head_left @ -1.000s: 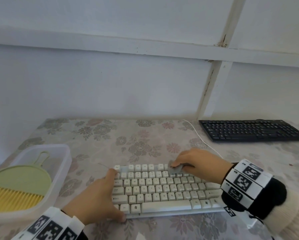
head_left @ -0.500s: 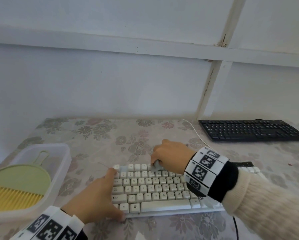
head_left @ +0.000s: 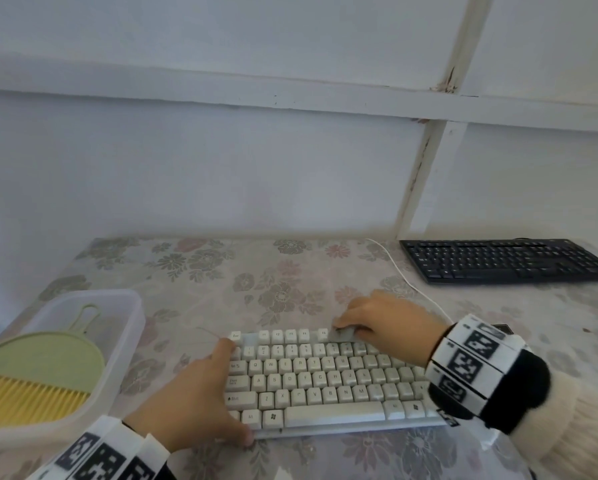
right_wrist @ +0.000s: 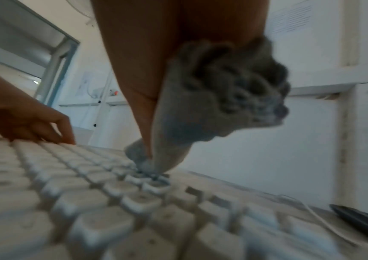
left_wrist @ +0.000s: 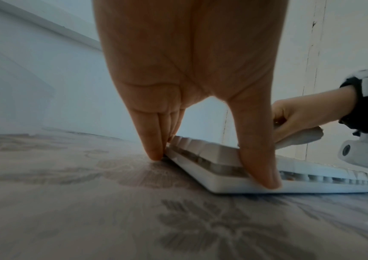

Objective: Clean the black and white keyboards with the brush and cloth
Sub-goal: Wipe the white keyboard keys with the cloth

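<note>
1. The white keyboard [head_left: 328,379] lies on the bench [head_left: 221,271], near its front edge, between the two hands.
2. The left hand [head_left: 190,396] clamps the keyboard's left end: thumb on the front edge, fingers [left_wrist: 154,140] against the back corner.
3. The right hand [head_left: 391,323] pinches a grey cloth [head_left: 342,333] and presses it onto the top key row.
4. The black keyboard [head_left: 505,260] sits well apart, far right, its end cut off.
5. The brush [head_left: 30,379] lies in a clear tray [head_left: 124,344] at left, partly out of frame.
6. The right wrist view is blurred; key legends there are unreadable.
</note>
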`<state>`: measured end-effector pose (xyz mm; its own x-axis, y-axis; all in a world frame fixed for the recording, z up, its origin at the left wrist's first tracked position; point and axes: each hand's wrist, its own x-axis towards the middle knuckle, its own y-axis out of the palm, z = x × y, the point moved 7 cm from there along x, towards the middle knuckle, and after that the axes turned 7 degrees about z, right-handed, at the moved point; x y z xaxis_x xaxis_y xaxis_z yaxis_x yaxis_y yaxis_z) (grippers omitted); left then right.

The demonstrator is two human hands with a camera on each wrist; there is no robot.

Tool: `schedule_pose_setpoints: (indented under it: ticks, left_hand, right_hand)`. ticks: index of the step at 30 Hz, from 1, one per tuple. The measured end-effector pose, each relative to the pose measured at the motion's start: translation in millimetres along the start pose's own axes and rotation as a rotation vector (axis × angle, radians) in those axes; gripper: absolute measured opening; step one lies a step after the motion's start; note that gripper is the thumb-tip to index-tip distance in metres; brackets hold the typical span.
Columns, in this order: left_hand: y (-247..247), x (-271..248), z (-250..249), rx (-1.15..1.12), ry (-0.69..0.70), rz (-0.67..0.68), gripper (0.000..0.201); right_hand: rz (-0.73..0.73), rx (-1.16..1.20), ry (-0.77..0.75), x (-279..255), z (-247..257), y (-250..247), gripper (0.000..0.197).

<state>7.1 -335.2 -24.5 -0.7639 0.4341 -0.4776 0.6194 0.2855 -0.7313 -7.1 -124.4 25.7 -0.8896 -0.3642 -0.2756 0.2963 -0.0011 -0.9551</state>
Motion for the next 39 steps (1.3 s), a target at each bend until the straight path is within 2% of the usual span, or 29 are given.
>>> schedule_pose_setpoints:
  ticks: [6, 10, 14, 17, 24, 27, 30, 34, 39]
  left_hand:
    - [-1, -2, -3, 0.003, -0.004, 0.008, 0.098]
    - [-2, -3, -5, 0.019, -0.009, 0.011, 0.098]
    - [-1, -4, -7, 0.037, -0.010, 0.011, 0.097]
    - [-2, -5, -7, 0.029, -0.009, 0.009, 0.096]
    - [-1, -4, -6, 0.015, -0.006, 0.006, 0.097]
    - [-3, -5, -7, 0.028, -0.003, -0.001, 0.098]
    - [-2, -5, -7, 0.022, -0.003, 0.002, 0.100]
    - [-2, -4, -7, 0.024, -0.001, -0.003, 0.098]
    - [-1, -3, -4, 0.013, -0.004, 0.005, 0.100]
  right_hand:
    - [-0.011, -0.089, 0.190, -17, -59, -7, 0.031]
    - [0.003, -0.033, 0.102, -18, -48, -1, 0.031]
    - [0.088, -0.236, 0.045, -13, -41, 6, 0.035]
    - [0.142, -0.303, 0.023, -6, -39, 4, 0.038]
    - [0.208, -0.303, 0.177, 14, -46, 9, 0.025]
    - [0.138, -0.197, 0.152, 14, -52, 0, 0.033]
    - [0.025, -0.100, 0.076, 6, -47, -8, 0.029]
    - [0.015, -0.064, 0.018, -12, -42, 5, 0.028]
    - [0.016, -0.057, 0.108, -30, -71, 1, 0.027]
